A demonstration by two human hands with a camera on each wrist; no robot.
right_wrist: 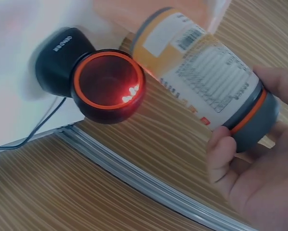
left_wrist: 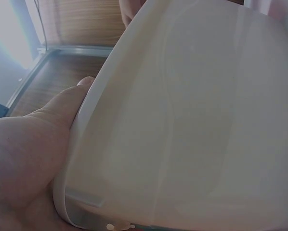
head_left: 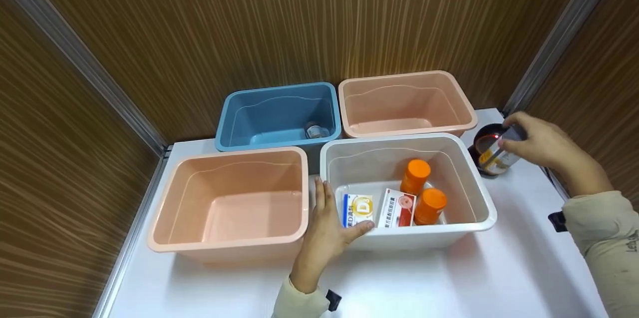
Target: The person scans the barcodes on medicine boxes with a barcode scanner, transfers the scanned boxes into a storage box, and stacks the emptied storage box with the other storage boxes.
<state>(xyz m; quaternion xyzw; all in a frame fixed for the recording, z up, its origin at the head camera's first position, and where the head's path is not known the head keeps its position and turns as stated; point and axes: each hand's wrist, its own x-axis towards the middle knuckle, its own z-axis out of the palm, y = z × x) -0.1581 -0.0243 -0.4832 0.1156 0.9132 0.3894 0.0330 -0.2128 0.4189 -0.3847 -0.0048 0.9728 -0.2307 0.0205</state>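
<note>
At the right, my right hand [head_left: 541,141] grips a supplement bottle [right_wrist: 197,72] by its dark grey cap. The bottle, with a white and orange label, is tilted, and its barcode end lies close to the lit face of a black barcode scanner [right_wrist: 108,79]. Red lights glow inside the scanner's orange ring. My left hand [head_left: 324,233] rests against the front left corner of the white bin [head_left: 407,238], fingers straight along its side and thumb over the front rim. Inside that bin are two orange-capped bottles [head_left: 416,176] and two medicine boxes [head_left: 357,209].
A peach bin [head_left: 229,245] stands left of the white one. Behind are a blue bin [head_left: 277,146] holding a small jar [head_left: 314,131], and another peach bin [head_left: 407,78]. Wood-patterned panels [head_left: 274,18] enclose the white table [head_left: 399,288]. A cable [right_wrist: 31,134] runs from the scanner.
</note>
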